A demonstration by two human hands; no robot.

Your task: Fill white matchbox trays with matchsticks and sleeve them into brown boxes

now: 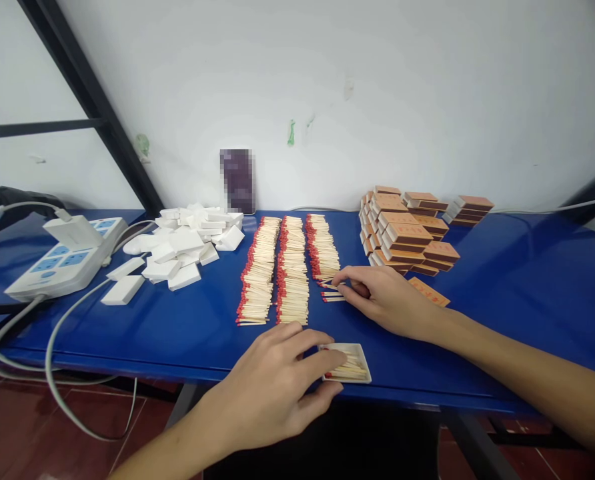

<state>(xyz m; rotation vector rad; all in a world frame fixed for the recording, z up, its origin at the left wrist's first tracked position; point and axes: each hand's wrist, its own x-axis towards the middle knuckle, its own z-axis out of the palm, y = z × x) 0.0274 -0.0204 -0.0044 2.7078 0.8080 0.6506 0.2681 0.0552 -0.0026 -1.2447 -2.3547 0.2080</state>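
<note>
My left hand [287, 387] grips a small white matchbox tray [369, 375] at the table's front edge, thumb on the near side and fingers across its left end. Red-tipped matches [353, 367] lie inside the tray. Further back, my right hand [382, 297] has its thumb and index finger closed in a pinch at the near end of the right row of matches [322, 247]; the fingertips partly hide what they hold. A few loose matches [331, 296] lie beside them. Two longer rows, the left row [258, 273] and the middle row [293, 273], run alongside.
White empty trays [185, 243] are heaped at the left. Orange and brown matchboxes [402, 233] are stacked at the right. A power strip [72, 263] with cables sits at the far left of the blue table [517, 293]. A phone-like blurred object [238, 181] leans on the wall.
</note>
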